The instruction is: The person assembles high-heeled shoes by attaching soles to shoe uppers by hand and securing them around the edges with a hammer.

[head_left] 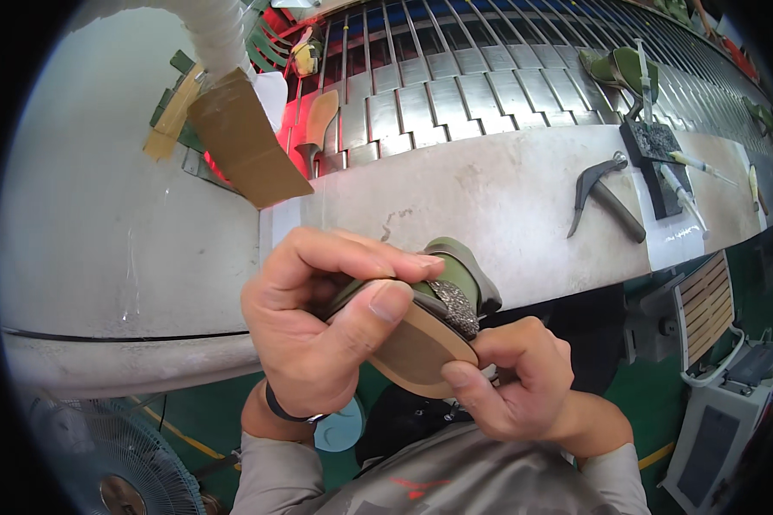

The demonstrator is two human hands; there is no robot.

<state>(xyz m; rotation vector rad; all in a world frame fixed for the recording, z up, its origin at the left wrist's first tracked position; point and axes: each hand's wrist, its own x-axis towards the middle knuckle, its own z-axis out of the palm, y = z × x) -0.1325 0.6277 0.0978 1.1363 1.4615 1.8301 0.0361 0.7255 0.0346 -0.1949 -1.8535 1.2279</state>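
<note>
"Two bare hands of ours meet at the near edge of the pale bench (pixel 489 189); what do they hold?"

"One green shoe (pixel 416 348), tilted, its tan sole facing us, just at that near edge. Our left hand (pixel 313 330) is closed around it, thumb against the sole, fingers over the upper."

"And our right hand (pixel 520 378)?"

"Bunched up narrow: thumb and bent forefinger pinch the rim of the sole at the end nearest them. Whether they pull or only steady it, we cannot tell. A glittery dark band (pixel 458 309) shows on the shoe, between our hands."

"What have we lying on the bench?"

"Toward its right end, a dark hammer-like tool (pixel 611 201) with a straight handle and a curved arm. Just right of that, a black block (pixel 646 139), with syringes (pixel 678 193) on and around it."

"And about the bench?"

"Along its far edge we see rows of metal slats (pixel 455 94). At its far left corner is a bent sheet of cardboard (pixel 251 142); left of its near edge and lower down, a round fan (pixel 116 463)."
</note>
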